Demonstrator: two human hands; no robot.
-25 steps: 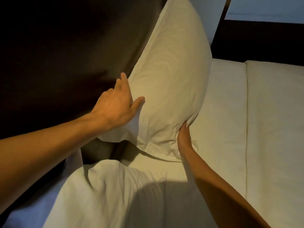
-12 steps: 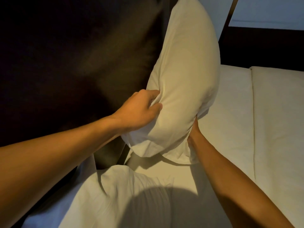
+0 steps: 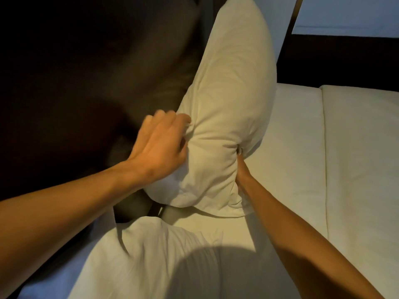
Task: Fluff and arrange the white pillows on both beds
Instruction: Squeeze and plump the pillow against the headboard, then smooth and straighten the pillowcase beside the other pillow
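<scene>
A white pillow stands on end on the near bed, leaning toward the dark headboard. It is pinched in at its waist between my two hands. My left hand presses into its left edge, fingers curled into the fabric and blurred by motion. On the pillow's lower right side, my right hand is dug into a deep dent, with most of its fingers hidden in the folds. The pillow's bottom corner rests on the sheet.
Rumpled white bedding, pillow or duvet I cannot tell, lies below the pillow, partly in my shadow. The near mattress meets a second mattress at a seam on the right. A dark headboard panel runs behind both.
The pillow has been squeezed narrower at its middle and stands more upright. My left hand went from flat on its face to gripping its left edge. My right hand moved up its right side.
</scene>
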